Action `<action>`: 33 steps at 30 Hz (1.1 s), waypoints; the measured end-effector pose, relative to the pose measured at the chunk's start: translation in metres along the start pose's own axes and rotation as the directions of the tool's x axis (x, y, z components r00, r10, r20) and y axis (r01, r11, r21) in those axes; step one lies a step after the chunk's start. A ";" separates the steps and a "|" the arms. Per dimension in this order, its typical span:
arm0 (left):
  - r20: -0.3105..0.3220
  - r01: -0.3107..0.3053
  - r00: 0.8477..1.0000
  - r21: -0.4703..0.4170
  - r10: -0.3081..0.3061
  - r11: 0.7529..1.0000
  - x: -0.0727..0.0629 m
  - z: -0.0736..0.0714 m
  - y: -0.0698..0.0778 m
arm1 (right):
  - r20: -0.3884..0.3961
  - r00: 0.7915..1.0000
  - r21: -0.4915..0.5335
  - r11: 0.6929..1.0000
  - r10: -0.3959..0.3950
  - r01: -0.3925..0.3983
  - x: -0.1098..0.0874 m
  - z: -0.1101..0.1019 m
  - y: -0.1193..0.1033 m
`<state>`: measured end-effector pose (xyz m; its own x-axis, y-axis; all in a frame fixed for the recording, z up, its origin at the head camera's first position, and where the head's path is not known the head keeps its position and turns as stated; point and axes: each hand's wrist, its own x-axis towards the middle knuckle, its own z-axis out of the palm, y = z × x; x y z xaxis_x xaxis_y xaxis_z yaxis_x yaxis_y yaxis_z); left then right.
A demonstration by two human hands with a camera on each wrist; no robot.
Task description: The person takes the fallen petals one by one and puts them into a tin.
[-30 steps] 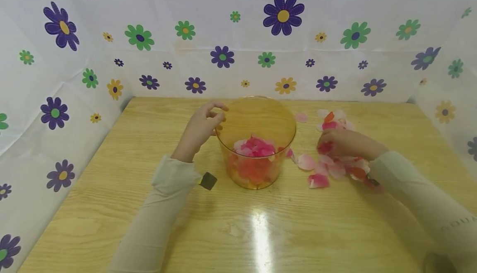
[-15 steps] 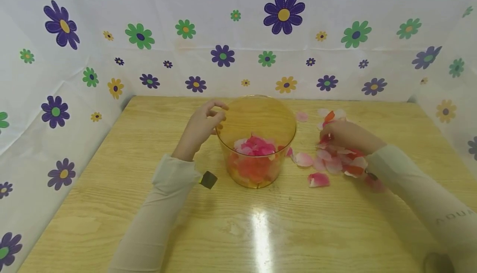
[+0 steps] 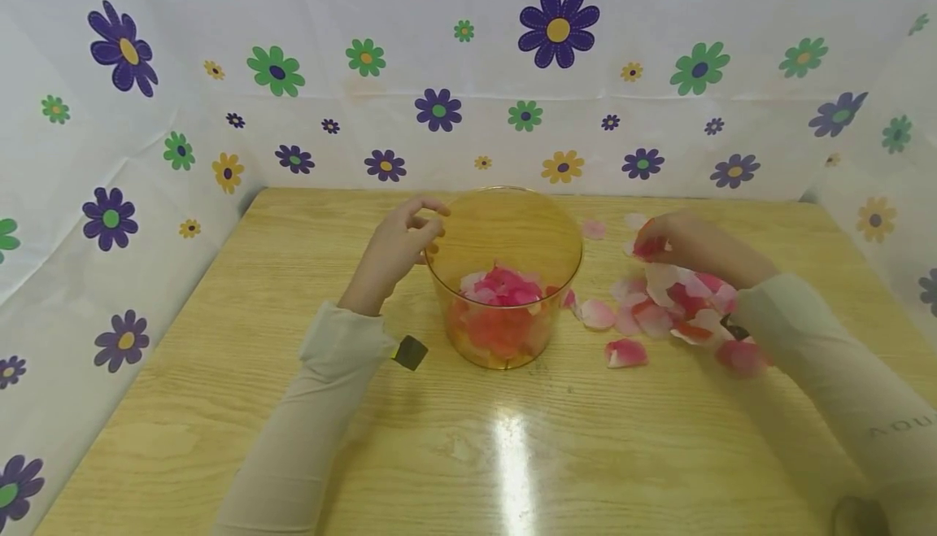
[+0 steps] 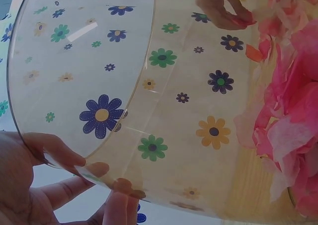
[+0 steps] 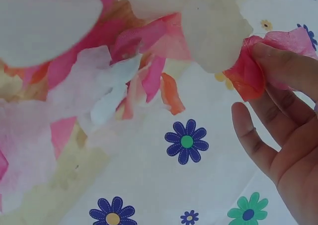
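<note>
A clear amber plastic bucket (image 3: 501,231) stands upright at the middle of the table, with a heap of pink, red and white petals (image 3: 505,284) in it. My left hand (image 3: 391,251) holds its left rim; in the left wrist view the fingers (image 4: 59,153) curl at the edge and fingertips show through the wall. To the bucket's right, my right hand (image 3: 691,247) pinches a few red and pink petals (image 5: 248,73) between thumb and fingers, raised over the loose pile (image 3: 673,300). Part of that pile is hidden behind the right wrist and sleeve.
A single pink petal (image 3: 626,353) lies in front of the pile, and pale petals (image 3: 594,229) lie behind it near the bucket. A small dark square (image 3: 410,353) sits at the left cuff. White flowered cloth (image 3: 322,23) walls the table's back and sides.
My right hand has moved back and slightly up, away from the pile, with petals between its fingers; more of the pile now shows. The left hand and bucket have stayed in place.
</note>
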<state>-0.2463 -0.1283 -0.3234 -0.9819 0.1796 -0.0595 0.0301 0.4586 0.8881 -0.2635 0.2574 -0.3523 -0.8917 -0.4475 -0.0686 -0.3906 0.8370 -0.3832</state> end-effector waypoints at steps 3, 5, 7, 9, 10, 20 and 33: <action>0.000 0.001 1.000 0.003 -0.001 1.000 0.000 0.000 0.000 | -0.016 0.998 0.036 0.997 0.068 -0.068 -0.003 -0.003 -0.001; 0.000 0.003 1.000 0.004 -0.003 1.000 0.001 0.000 -0.001 | -0.017 0.995 0.047 0.994 0.097 -0.096 -0.004 -0.006 -0.003; 0.001 0.005 1.000 0.003 -0.005 1.000 0.001 0.001 -0.001 | -0.018 0.998 -0.002 0.998 0.063 -0.063 -0.002 -0.011 -0.006; 0.002 0.006 1.000 0.003 -0.006 1.000 0.001 0.001 -0.001 | -0.042 0.999 -0.052 0.999 -0.006 0.004 0.001 -0.017 -0.011; 0.004 0.008 1.000 0.002 -0.008 1.000 0.001 0.001 -0.001 | -0.056 0.997 -0.081 0.996 -0.052 0.048 0.002 -0.021 -0.014; -0.001 0.015 1.000 0.004 -0.015 1.000 0.000 0.000 -0.001 | -0.115 0.976 -0.167 0.972 -0.185 0.165 0.014 -0.046 -0.039; -0.008 0.018 1.000 -0.023 -0.018 1.000 -0.001 0.000 0.000 | 0.149 0.989 -0.123 0.992 -0.018 0.036 0.020 0.008 0.000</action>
<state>-0.2453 -0.1280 -0.3231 -0.9837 0.1646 -0.0720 0.0083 0.4420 0.8970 -0.2800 0.2458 -0.3611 -0.8405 -0.5043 -0.1983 -0.4481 0.8526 -0.2690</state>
